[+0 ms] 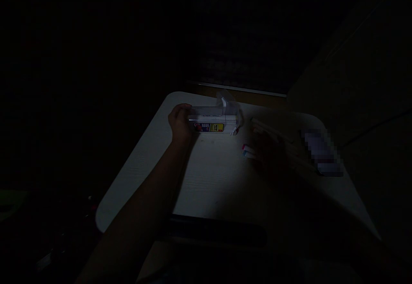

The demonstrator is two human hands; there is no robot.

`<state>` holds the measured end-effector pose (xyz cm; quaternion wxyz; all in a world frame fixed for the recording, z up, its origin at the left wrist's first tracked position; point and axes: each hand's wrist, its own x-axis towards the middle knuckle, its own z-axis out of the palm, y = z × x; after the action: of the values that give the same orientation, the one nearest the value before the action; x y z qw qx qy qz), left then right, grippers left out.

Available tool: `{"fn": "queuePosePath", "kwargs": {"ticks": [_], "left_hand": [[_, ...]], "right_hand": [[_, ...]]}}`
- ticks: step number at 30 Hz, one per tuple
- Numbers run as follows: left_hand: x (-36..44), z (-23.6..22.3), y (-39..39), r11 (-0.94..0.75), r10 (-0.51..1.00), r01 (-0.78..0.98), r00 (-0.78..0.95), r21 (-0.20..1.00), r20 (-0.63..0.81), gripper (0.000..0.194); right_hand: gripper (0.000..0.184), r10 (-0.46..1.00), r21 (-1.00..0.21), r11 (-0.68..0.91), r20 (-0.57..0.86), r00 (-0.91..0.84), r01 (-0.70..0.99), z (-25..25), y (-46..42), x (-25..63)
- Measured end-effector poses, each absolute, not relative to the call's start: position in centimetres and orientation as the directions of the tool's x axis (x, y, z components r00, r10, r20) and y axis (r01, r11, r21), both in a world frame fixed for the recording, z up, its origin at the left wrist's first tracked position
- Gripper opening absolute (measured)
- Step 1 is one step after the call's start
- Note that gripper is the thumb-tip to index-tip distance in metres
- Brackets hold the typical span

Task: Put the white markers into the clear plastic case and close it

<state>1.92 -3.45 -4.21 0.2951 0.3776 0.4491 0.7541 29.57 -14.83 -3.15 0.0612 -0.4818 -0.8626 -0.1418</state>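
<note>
Head view: a clear case in the left hand on a dim white table

Head view: the room is very dark, and the pale table [199, 176] stands out, its top smooth with faint wood grain and rounded corners. A dark, long bar [215, 231] runs along its near edge. Beyond the far edge lies a thin, light strip [238, 88], and a thin cable [376, 126] crosses the gloom at the right.

The plastic case [207, 125] is at the far part of the table, a little left of its middle. Its long axis runs left to right, with the open end and raised clear flap [225, 101] toward the right. It is a slim, see-through box with straight sides, a shiny surface and a printed label [208, 127] in yellow, blue and red; white sticks show inside.

The left hand [180, 121] is closed around the case's left end. The right hand [272, 153] is in deep shadow over several slim white markers [250, 152], two with pink and blue ends; whether it grips any cannot be told. A blurred-out flat rectangle [322, 153] lies at the right.
</note>
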Motion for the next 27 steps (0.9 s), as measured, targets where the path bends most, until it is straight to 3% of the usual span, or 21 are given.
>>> {"fn": "queuePosePath", "kwargs": {"ticks": [7, 14, 27], "left_hand": [[2.1, -4.0, -3.6, -0.414, 0.785, -0.116, -0.547, 0.903, 0.290, 0.012], [1.8, -4.4, -3.2, -0.441, 0.774, -0.125, -0.554, 0.889, 0.306, 0.012], [1.9, -4.0, -3.6, -0.435, 0.792, -0.156, -0.534, 0.887, 0.295, 0.013]], "right_hand": [[0.042, 0.850, 0.142, 0.448, 0.237, -0.470, 0.882, -1.8, -13.0, 31.1], [0.063, 0.904, 0.197, 0.233, 0.318, -0.286, 0.953, -3.5, -12.5, 32.7], [0.067, 0.909, 0.212, 0.281, 0.254, -0.331, 0.936, -4.7, -10.8, 32.9]]}}
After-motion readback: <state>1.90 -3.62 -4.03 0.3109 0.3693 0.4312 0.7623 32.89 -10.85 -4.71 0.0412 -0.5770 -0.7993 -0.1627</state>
